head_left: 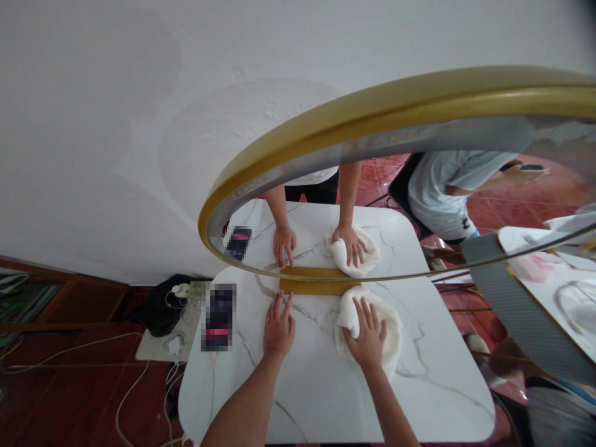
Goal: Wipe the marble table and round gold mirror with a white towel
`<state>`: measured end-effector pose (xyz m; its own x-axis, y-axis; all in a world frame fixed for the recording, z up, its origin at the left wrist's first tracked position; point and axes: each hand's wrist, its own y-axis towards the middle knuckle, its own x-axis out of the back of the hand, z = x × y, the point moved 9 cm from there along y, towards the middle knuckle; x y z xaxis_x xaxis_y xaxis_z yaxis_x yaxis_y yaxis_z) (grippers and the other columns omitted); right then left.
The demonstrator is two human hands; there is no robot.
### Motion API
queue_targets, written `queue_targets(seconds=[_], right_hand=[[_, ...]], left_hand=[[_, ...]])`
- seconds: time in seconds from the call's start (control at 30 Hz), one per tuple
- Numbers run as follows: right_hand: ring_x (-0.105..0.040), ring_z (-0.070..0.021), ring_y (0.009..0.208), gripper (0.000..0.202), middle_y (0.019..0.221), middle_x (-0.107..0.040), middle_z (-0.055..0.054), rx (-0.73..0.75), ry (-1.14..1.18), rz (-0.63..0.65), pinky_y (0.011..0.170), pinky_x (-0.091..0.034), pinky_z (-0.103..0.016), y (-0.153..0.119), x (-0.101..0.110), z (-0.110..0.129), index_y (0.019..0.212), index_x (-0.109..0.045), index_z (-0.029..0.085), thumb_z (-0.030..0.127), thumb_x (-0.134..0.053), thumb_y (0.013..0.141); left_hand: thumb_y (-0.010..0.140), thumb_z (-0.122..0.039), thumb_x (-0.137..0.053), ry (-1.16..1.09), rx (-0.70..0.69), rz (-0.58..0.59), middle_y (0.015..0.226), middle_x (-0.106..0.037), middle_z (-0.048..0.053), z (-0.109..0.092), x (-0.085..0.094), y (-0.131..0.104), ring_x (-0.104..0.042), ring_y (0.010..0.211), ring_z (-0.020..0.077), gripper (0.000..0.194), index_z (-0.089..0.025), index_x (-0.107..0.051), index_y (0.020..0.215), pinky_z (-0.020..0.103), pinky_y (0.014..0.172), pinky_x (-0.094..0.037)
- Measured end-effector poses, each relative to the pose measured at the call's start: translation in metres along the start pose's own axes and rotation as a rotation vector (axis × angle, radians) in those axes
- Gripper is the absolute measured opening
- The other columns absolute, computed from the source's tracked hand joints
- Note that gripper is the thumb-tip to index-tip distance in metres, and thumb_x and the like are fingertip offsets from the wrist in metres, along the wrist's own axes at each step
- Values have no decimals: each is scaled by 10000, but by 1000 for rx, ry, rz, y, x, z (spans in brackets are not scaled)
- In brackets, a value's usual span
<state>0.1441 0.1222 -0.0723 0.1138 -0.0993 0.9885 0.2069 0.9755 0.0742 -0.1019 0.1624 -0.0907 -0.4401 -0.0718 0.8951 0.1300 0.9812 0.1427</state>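
Note:
My left hand (279, 326) lies flat on the white marbled table (307, 385), fingers apart. Its fingertips are close to the gold base (311, 286) of a mirror. Under my right hand (367, 335) is a bunched white cloth (393, 329); the fingers are spread over it and the palm presses down. The cloth rests on the tabletop, just beside the right end of the base. Above the base stands the large mirror with a gold rim (354, 115). Both hands, the cloth and the table are reflected in its glass.
A blurred-out phone-like device (218, 316) lies on the table's left side. Cables and a white plug (175, 345) are at a low surface to the left. A plain wall (116, 124) rises behind. At right are a grey ribbed panel (521, 316) and another table (559, 279). The mirror reflects a seated person.

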Motion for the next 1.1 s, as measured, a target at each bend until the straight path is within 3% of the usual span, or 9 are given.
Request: queue_targets(seconds=[0.23, 0.33, 0.4, 0.5, 0.67, 0.77, 0.87, 1.1], right_hand=[[-110, -297, 1381, 817, 1511, -183, -14, 359, 59, 112, 1081, -56, -553, 7, -6, 89, 1452, -125, 286, 389, -497, 732], [-108, -313, 1378, 850, 1512, -179, -13, 466, 95, 147, 1083, -38, -556, 6, -7, 114, 1450, -141, 283, 426, -520, 703], [-119, -310, 1377, 852, 1512, -179, -15, 503, 106, 159, 1087, -37, -545, 5, -8, 115, 1449, -151, 281, 437, -523, 698], [-139, -290, 1376, 824, 1510, -186, -15, 461, 95, 135, 1094, -56, -518, 4, -9, 93, 1447, -161, 278, 443, -508, 718], [-162, -254, 1374, 711, 1502, -213, -26, 106, 74, -2, 1086, -109, -509, 3, -4, 20, 1449, -147, 260, 489, -380, 818], [-169, -251, 1373, 674, 1496, -230, -35, -56, 86, -56, 1076, -117, -526, 2, -2, -3, 1449, -141, 257, 508, -313, 849], [-142, -261, 1379, 675, 1499, -221, -39, -18, 83, -26, 1073, -105, -537, 3, -4, 13, 1452, -127, 258, 499, -318, 851], [-115, -298, 1380, 797, 1508, -196, -25, 337, 120, 115, 1087, -47, -541, -1, -11, 104, 1453, -127, 271, 485, -463, 762]], left_hand=[[817, -81, -413, 2, 5, 27, 1495, -259, 39, 0, -2, -1, -216, 1375, 232, 671, -268, -228, 1435, 430, 1098, -292], [818, -105, -435, -4, 5, 34, 1495, -262, 42, 0, -2, -1, -239, 1366, 235, 670, -264, -229, 1435, 425, 1100, -291], [816, -108, -441, -5, 6, 38, 1492, -269, 43, 1, -2, -1, -256, 1359, 233, 667, -264, -240, 1432, 421, 1102, -288], [811, -92, -431, -3, 8, 33, 1490, -274, 35, 1, -1, 0, -259, 1358, 227, 663, -270, -257, 1426, 416, 1102, -292], [814, -76, -418, -2, 7, 12, 1491, -272, 31, 0, 0, 0, -267, 1356, 223, 661, -274, -261, 1424, 414, 1098, -303], [815, -79, -421, -4, 2, -7, 1491, -273, 27, -1, 1, 0, -271, 1354, 224, 664, -279, -253, 1425, 418, 1093, -315], [808, -71, -425, -3, 2, -24, 1488, -282, 22, -1, 2, 0, -275, 1352, 226, 676, -288, -252, 1424, 427, 1090, -318], [815, -109, -437, -5, -11, 4, 1484, -289, 41, -1, 0, -1, -281, 1348, 231, 649, -259, -266, 1424, 417, 1089, -306]])
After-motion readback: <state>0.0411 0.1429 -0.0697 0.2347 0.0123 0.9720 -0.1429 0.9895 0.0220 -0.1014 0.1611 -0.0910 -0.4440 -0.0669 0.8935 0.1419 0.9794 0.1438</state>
